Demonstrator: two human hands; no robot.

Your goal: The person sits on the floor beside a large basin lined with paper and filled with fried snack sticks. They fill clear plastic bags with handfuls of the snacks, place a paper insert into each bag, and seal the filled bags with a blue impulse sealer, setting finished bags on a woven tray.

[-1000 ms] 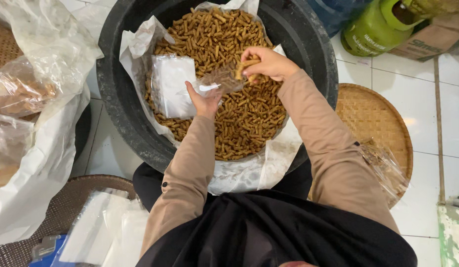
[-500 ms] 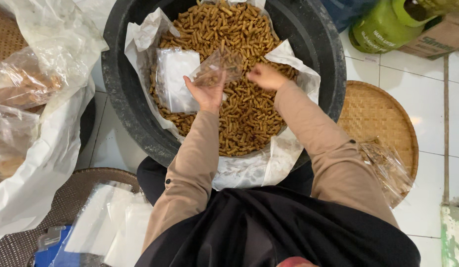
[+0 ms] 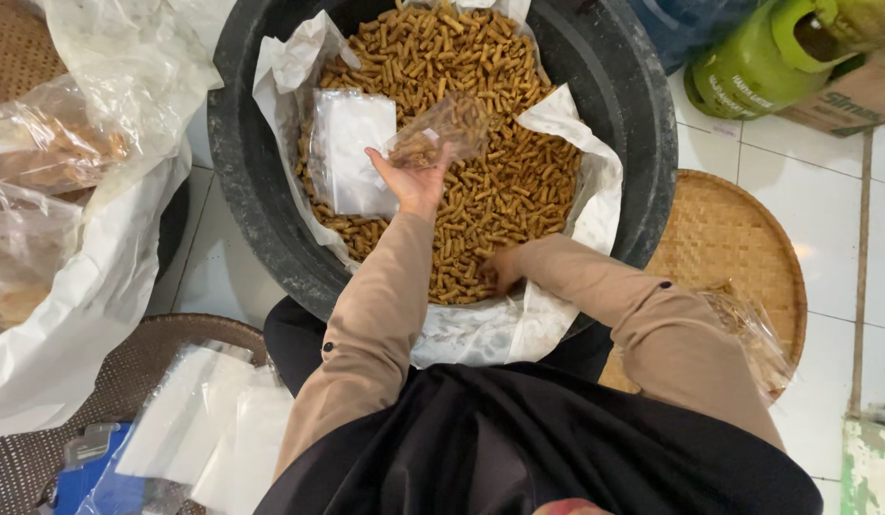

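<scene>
Small clear bag (image 3: 441,129) is only partly filled, held up by left hand (image 3: 414,181); right hand (image 3: 504,270) digs closed into brown snack sticks (image 3: 500,181), tub (image 3: 252,191) remains full.

Tan long sleeves with dark cuff buttons, black garment.

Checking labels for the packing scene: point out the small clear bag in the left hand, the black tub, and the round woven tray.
small clear bag (image 3: 441,129), head view, on its snack-filled middle.
black tub (image 3: 240,162), head view, on its bare left rim.
round woven tray (image 3: 729,238), head view, on its bare woven surface.
</scene>
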